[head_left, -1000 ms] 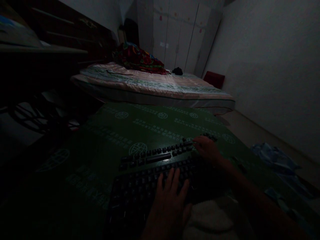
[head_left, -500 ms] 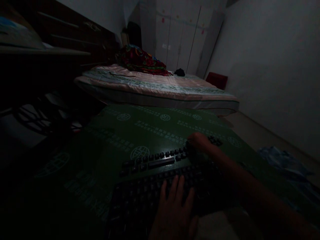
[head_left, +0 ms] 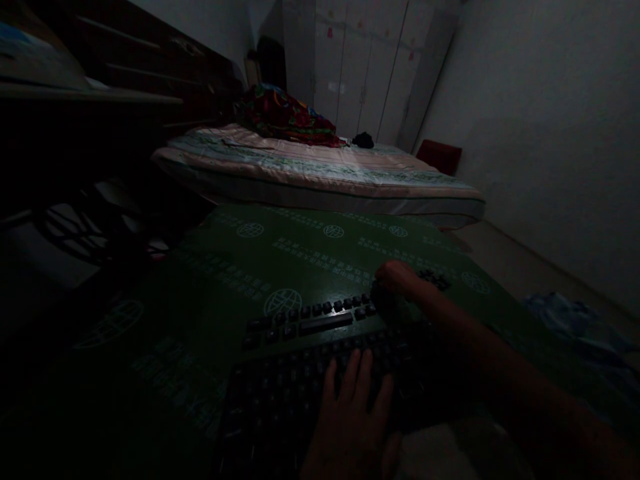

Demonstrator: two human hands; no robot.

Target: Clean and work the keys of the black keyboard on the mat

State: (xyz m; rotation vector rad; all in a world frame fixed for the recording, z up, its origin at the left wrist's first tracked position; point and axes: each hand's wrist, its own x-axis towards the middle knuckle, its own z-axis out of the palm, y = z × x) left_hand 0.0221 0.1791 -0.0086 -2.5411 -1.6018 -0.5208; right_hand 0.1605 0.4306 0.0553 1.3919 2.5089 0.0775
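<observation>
A black keyboard (head_left: pixel 280 393) lies in front of me on a green printed sheet (head_left: pixel 300 260). My left hand (head_left: pixel 353 420) rests flat on the keyboard with its fingers stretched out over the keys. A row of loose black keycaps (head_left: pixel 310 317) lies on the sheet just beyond the keyboard. My right hand (head_left: pixel 397 279) reaches over the keyboard to the right end of that row, fingers curled down onto the keycaps; in the dim light I cannot make out what they pinch.
A bed (head_left: pixel 320 173) with a striped cover and a red bundle of cloth (head_left: pixel 287 117) stands behind the sheet. White wardrobe doors (head_left: pixel 370 73) fill the back wall. Dark furniture (head_left: pixel 100 133) is on the left, and blue cloth (head_left: pixel 575 320) lies on the floor at right.
My right hand has moved left and a little forward along the keycap row, from its far right end toward the middle. My left hand stays flat on the keyboard.
</observation>
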